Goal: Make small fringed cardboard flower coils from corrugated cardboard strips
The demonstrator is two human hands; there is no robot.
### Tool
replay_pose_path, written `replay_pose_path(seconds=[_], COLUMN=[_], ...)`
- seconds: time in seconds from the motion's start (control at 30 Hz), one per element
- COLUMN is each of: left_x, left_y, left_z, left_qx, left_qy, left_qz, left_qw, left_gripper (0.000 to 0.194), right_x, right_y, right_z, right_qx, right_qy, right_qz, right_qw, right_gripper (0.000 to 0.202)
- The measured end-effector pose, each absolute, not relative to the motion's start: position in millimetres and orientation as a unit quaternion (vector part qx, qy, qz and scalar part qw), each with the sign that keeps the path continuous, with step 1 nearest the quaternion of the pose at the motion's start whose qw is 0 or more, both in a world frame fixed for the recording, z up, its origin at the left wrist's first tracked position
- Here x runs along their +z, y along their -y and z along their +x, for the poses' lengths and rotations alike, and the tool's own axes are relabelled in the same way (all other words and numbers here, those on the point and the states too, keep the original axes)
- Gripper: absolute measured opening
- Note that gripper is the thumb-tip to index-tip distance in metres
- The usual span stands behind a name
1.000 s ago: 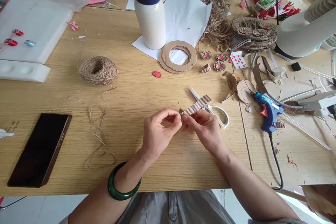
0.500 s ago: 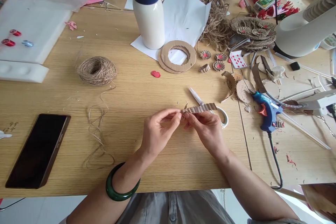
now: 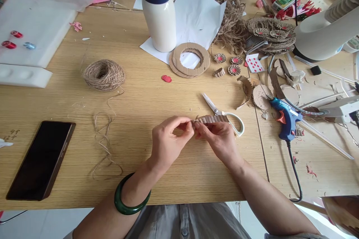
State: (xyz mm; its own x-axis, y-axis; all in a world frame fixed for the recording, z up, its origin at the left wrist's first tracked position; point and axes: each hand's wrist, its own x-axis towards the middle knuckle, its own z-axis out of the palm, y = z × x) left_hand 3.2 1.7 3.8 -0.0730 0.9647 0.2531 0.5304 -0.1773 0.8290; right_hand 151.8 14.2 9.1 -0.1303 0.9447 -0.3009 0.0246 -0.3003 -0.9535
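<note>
Between my two hands is a short strip of corrugated cardboard (image 3: 213, 119), its ridges facing up. My left hand (image 3: 171, 138) pinches its left end between thumb and fingertips. Close beside it, my right hand (image 3: 220, 138) grips the strip with the thumb near the same end, the rest lying over the fingers. White-handled scissors (image 3: 238, 122) lie on the table just behind and right of my right hand, their blades pointing away to the left. Small red paper discs (image 3: 166, 78) sit farther back.
A twine ball (image 3: 103, 75) with a loose tail lies left, beyond a phone (image 3: 40, 160). Cardboard rings (image 3: 206, 61) rest by a white bottle (image 3: 159, 22). Fluted cardboard rosettes (image 3: 233, 70) stand right of them. A blue glue gun (image 3: 287, 121), its cord hanging over the edge, lies right.
The strip has tilted flatter and dropped slightly, its right end lower over my right fingers. Both hands have shifted only a little and still pinch it.
</note>
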Motion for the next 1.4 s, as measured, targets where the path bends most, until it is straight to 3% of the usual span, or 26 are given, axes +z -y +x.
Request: replay_pose_path(seconds=[0.4, 0.77, 1.07, 1.4], left_x=[5.5, 5.0, 4.0, 4.3], left_y=[-2.0, -3.5, -2.1, -1.5], left_z=[2.3, -0.3, 0.1, 0.0], left_qx=[0.472, 0.459, 0.433, 0.421], left_qy=[-0.538, -0.547, -0.546, -0.544], left_qz=[0.637, 0.607, 0.693, 0.7], left_qw=[0.287, 0.349, 0.184, 0.19], left_gripper=[0.018, 0.009, 0.011, 0.009], right_x=[12.1, 11.8, 6.8, 9.8], right_y=[-14.1, -13.9, -13.3, -16.1], right_z=[152.8, 152.8, 151.7, 154.6], right_qx=[0.572, 0.581, 0.586, 0.59], right_qy=[0.437, 0.482, 0.461, 0.455], right_qz=[-0.546, -0.486, -0.531, -0.546], right_qw=[0.429, 0.439, 0.403, 0.382], right_gripper=[0.031, 0.024, 0.036, 0.039])
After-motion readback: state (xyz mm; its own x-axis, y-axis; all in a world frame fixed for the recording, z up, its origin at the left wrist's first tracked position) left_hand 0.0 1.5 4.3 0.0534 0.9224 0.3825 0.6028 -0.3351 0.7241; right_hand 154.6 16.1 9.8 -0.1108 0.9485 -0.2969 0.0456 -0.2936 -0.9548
